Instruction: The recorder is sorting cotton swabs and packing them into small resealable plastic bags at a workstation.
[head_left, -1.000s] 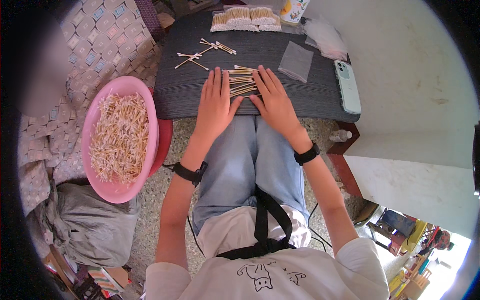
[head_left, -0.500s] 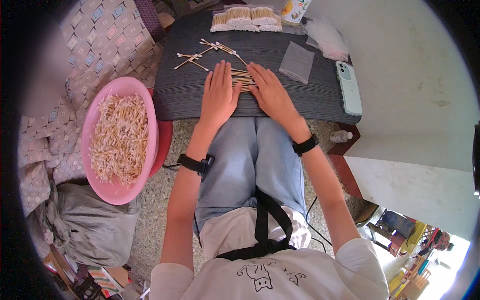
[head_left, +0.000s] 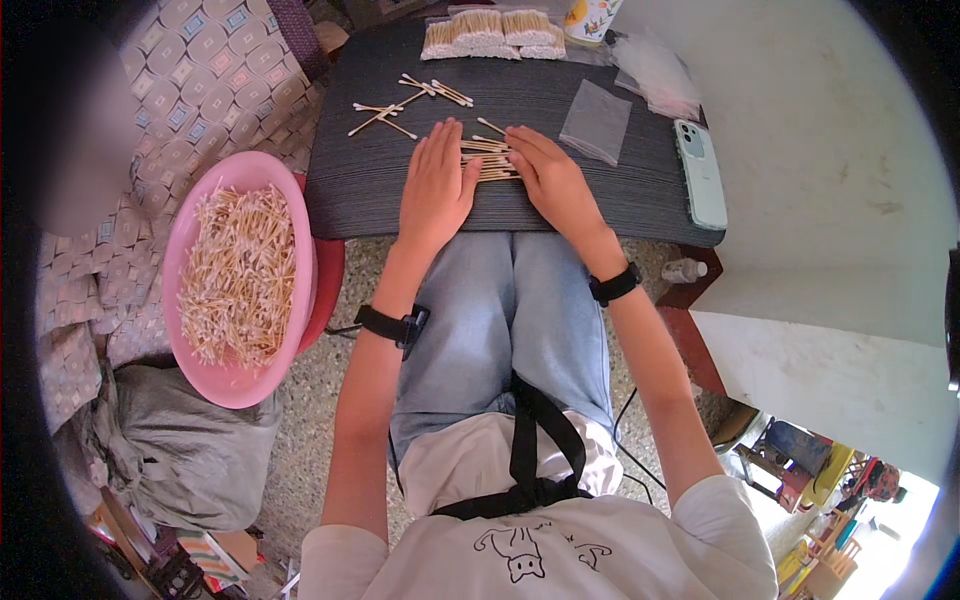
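Observation:
Both palms face inward on the dark table, with a small row of cotton swabs (head_left: pixel 488 162) lying crosswise between them. My left hand (head_left: pixel 436 182) is flat, its fingers stretched forward along the swabs' left ends. On the other side my right hand (head_left: pixel 552 180) lies with its fingers extended, touching the right ends. Some swab tips are hidden under the hands. One swab sticks out at a slant above the right fingertips. Beyond the left hand, several loose cotton swabs (head_left: pixel 384 118) lie scattered and crossed.
A pink basin (head_left: pixel 306 270) heaped with cotton swabs stands left of the table (head_left: pixel 360 205). Bagged swab bundles (head_left: pixel 490 35) and a patterned cup (head_left: pixel 590 20) sit at the back. An empty clear bag (head_left: pixel 597 120), more plastic bags (head_left: pixel 655 75) and a phone (head_left: pixel 700 175) are on the right.
My right hand has shifted slightly right and turned a little, showing more of the swabs between the hands. The slanted swab near its fingertips has moved toward it, away from the loose ones.

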